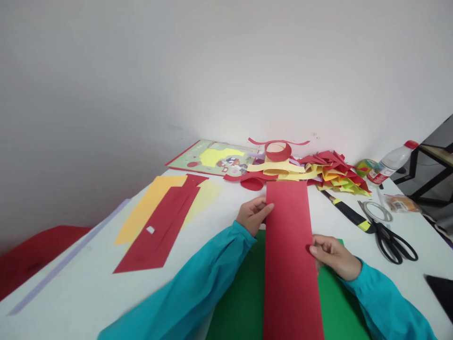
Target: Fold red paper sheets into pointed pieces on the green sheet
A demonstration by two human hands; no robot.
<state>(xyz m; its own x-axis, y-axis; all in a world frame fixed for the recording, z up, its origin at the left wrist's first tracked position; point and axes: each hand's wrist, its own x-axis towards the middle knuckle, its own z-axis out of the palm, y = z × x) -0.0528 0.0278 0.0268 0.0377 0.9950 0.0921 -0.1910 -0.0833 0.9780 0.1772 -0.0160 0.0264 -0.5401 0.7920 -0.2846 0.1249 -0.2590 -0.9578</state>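
A long strip of red paper (290, 264) is held up between my two hands, its near end running out of the bottom of the view. My left hand (253, 215) pinches the strip's left edge near its far end, thumb on top. Lower down on the opposite edge, my right hand (332, 255) grips it with the thumb in front and the other fingers partly hidden behind. Under the strip lies a green sheet (237, 302), partly covered by the strip and my sleeves.
Left are red paper pieces (161, 231) over orange paper (141, 212), plus a purple strip (71, 257). Behind stand curled paper strips (278, 165), a picture book (208, 158) and folded colored paper (332, 172). Right are a utility knife (348, 213), scissors (391, 241), tape roll (378, 211) and bottle (391, 163).
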